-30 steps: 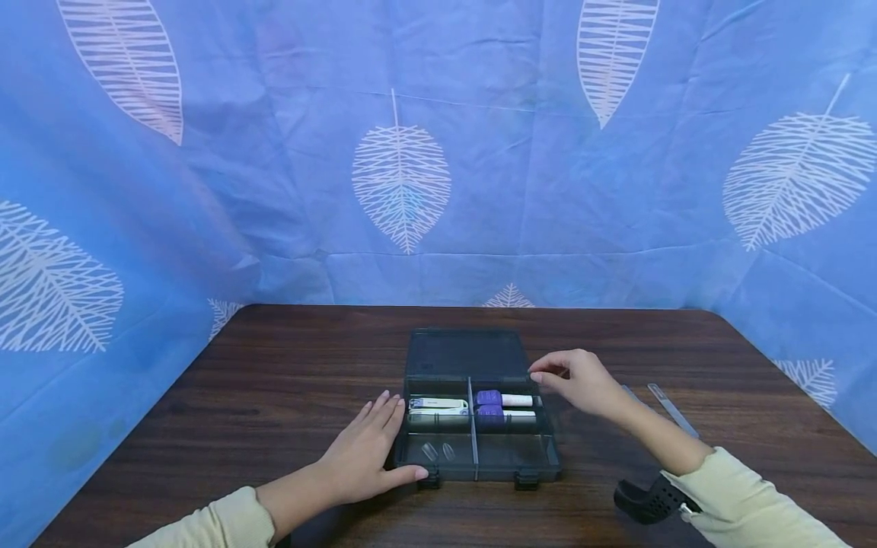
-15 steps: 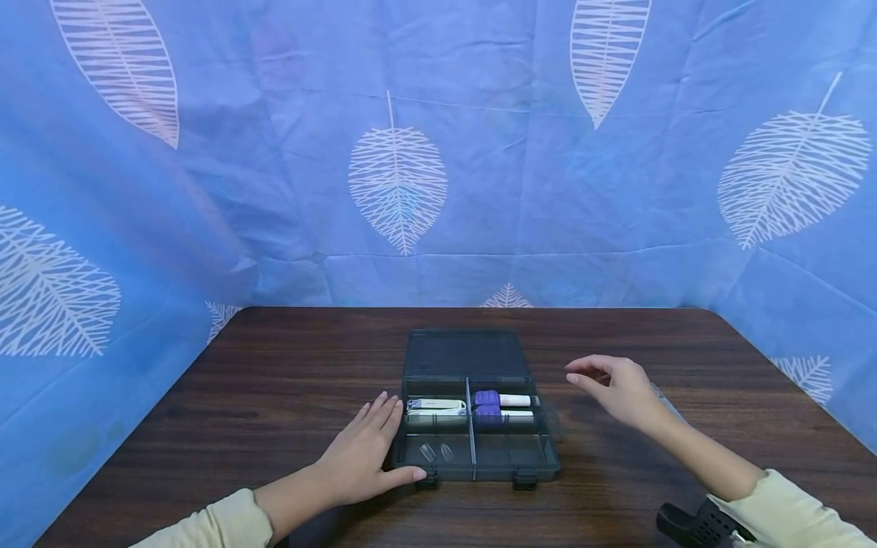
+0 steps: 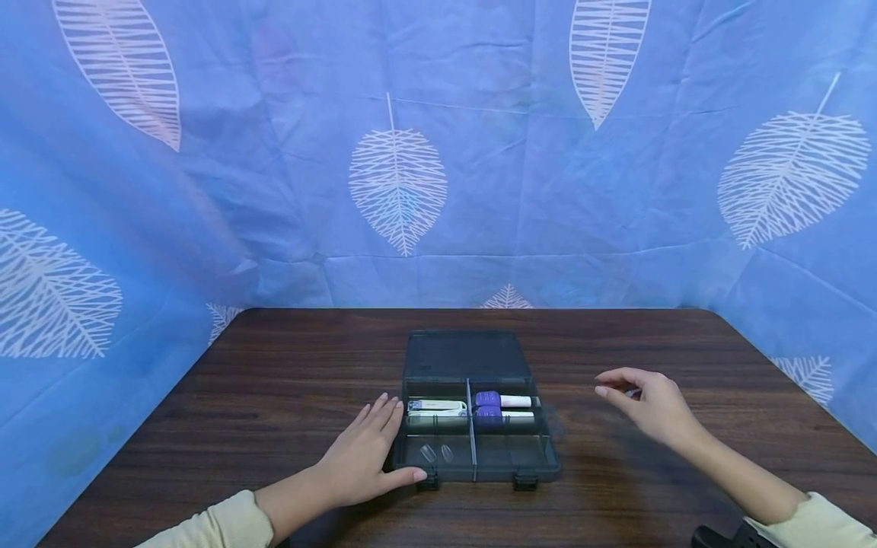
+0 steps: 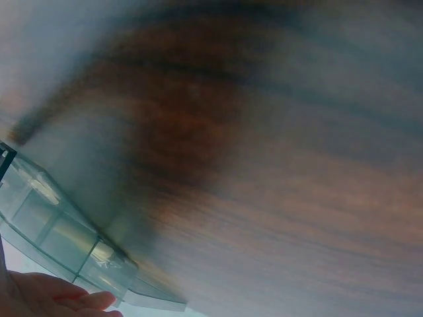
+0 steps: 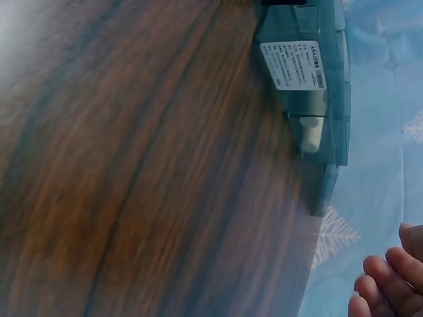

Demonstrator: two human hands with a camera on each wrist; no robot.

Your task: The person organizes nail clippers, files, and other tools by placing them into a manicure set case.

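Observation:
A dark translucent compartment box lies on the table with its lid folded back. My left hand rests along the box's left side, fingers straight and thumb by a front latch. Nail clippers lie in the back left compartment. Two purple-and-white nail polish bottles lie in the back right one. Two clear nail tips sit in the front left one. To the right of the box, my right hand hovers with loosely bent fingers; the right wrist view shows nothing held in them.
The dark wooden table reaches back to a blue leaf-print cloth. A white printed label is stuck on the box. A faint clear shape lies against the box's right side. A bluish-grey sliver shows behind the right fingers.
My right hand has moved right, away from the box's back right corner, and now covers most of the flat strips on the table there. The left hand and box stay put.

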